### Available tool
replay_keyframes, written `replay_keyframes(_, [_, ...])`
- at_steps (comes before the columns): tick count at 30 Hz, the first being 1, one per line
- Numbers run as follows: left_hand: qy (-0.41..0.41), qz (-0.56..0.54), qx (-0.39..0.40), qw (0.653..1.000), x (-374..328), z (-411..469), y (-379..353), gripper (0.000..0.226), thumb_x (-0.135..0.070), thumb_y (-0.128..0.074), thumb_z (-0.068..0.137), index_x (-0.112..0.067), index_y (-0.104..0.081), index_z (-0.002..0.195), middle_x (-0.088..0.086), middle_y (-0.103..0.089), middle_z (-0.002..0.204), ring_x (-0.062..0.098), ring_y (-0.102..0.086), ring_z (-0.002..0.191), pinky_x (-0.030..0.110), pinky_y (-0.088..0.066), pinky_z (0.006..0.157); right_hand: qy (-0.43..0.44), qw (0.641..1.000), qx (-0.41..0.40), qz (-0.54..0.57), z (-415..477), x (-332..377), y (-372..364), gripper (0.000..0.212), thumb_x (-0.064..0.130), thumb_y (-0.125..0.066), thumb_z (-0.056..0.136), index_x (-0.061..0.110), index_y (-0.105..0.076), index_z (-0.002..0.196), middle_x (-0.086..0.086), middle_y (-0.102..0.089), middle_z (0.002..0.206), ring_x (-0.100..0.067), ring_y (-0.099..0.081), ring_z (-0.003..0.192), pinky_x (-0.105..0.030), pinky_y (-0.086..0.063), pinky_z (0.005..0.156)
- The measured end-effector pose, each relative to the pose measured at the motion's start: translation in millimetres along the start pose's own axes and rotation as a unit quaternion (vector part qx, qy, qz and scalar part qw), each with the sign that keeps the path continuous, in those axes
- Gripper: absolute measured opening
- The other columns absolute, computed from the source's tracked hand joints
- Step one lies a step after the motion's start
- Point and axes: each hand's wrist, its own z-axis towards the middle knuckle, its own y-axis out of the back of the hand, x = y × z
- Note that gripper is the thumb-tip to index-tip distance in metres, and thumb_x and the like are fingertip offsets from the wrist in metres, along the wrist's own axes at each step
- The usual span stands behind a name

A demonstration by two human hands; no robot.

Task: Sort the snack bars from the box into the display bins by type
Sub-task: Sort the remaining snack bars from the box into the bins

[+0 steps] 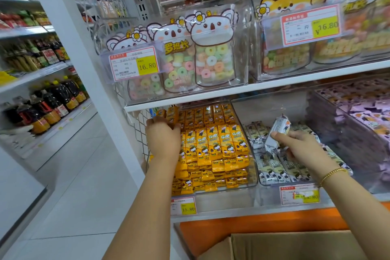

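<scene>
Left hand grips yellow bars at the yellow bin while right hand clutches white bars above matching stock, keeping types apart.

Box cut off by bottom edge, only flaps and 1 corner show, inside not visible. Left hand fingertips hidden behind the yellow bars it grips; count unclear. Right hand covers the lower part of the white bars it holds, 1 or more, can't tell. Right-bin price tag smeared, unreadable. Purple packets blurred behind clear wall, cut by right edge.
</scene>
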Motion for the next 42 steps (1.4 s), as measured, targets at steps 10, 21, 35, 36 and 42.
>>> replay_keyframes(10, [-0.264,-0.064,0.183,0.945,-70.8,-121.7,18.6,0.015,-0.027,-0.048,0.096,-0.019,-0.060,0.094,-0.007,-0.056,0.096,0.008,-0.051,0.090,0.025,-0.044,0.083,0.039,0.996,-0.024,-0.081,-19.5,12.7,39.9,0.051,0.049,-0.063,0.085,-0.001,-0.055,0.079,-0.004,-0.047,0.058,-0.009,-0.042,0.047,-0.026,-0.030,0.050])
replay_keyframes(21, [-0.220,-0.056,0.271,0.935,-58.2,-179.2,-10.3,0.072,-0.041,-0.046,0.096,-0.027,-0.002,0.151,-0.011,-0.015,0.156,0.006,-0.032,0.136,0.016,-0.026,0.108,0.051,0.932,-0.034,-0.357,9.7,14.2,67.8,0.037,0.037,-0.073,0.081,0.018,-0.045,0.066,-0.001,-0.051,0.060,-0.020,-0.050,0.061,-0.030,-0.033,0.051])
replay_keyframes(35, [-0.249,-0.051,0.278,0.926,-55.6,-176.8,-12.6,0.073,-0.035,-0.046,0.097,-0.027,0.012,0.141,-0.010,-0.009,0.157,0.006,-0.020,0.143,0.011,-0.011,0.107,-0.023,0.947,0.020,-0.319,85.3,4.6,4.3,0.028,0.014,-0.062,0.090,-0.005,-0.065,0.111,-0.016,-0.065,0.117,-0.031,-0.061,0.108,-0.039,-0.048,0.097])
replay_keyframes(36, [-0.246,-0.059,0.276,0.927,-54.9,-177.7,-13.0,0.074,-0.032,-0.051,0.096,-0.024,0.003,0.146,-0.008,-0.016,0.157,0.008,-0.025,0.141,0.012,-0.015,0.107,-0.015,0.962,0.006,-0.273,77.6,5.2,8.6,0.024,0.010,-0.062,0.089,-0.004,-0.067,0.107,-0.018,-0.067,0.113,-0.031,-0.062,0.105,-0.041,-0.049,0.096])
replay_keyframes(42, [-0.336,-0.172,0.160,0.912,-53.0,-195.7,-9.1,0.018,-0.028,-0.054,0.091,-0.011,-0.061,0.090,-0.002,-0.056,0.090,0.007,-0.051,0.083,0.011,-0.041,0.075,0.086,0.977,0.074,-0.179,-46.2,12.7,62.1,0.030,0.020,-0.067,0.088,0.005,-0.057,0.065,-0.007,-0.054,0.056,-0.010,-0.046,0.045,-0.019,-0.042,0.047])
